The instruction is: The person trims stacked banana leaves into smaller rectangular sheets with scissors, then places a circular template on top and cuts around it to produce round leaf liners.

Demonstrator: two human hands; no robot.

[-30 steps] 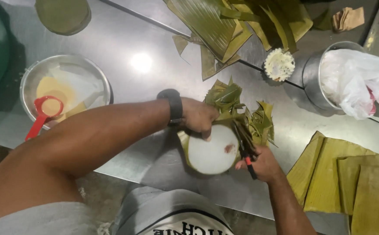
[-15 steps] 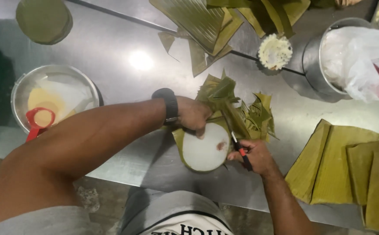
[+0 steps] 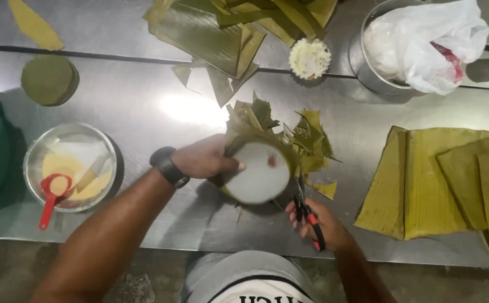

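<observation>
My left hand (image 3: 204,158), a dark watch on its wrist, presses a round white disc (image 3: 256,173) flat against a green banana leaf (image 3: 289,152) on the steel table. My right hand (image 3: 321,225) grips red-and-black scissors (image 3: 306,210), their blades at the leaf's edge just right of the disc. Trimmed leaf scraps (image 3: 281,128) lie heaped behind the disc.
A metal bowl (image 3: 70,166) with yellow paste and a red scoop sits at left. A round leaf stack (image 3: 49,79), large folded leaves (image 3: 210,33), a small fluted mould (image 3: 309,58), a pot (image 3: 368,67) with a white plastic bag, and cut leaf sheets (image 3: 452,179) at right.
The camera has shifted, so everything sits lower in view. My right hand has slid the scissors down around the disc's right edge; the left hand stays on the disc.
</observation>
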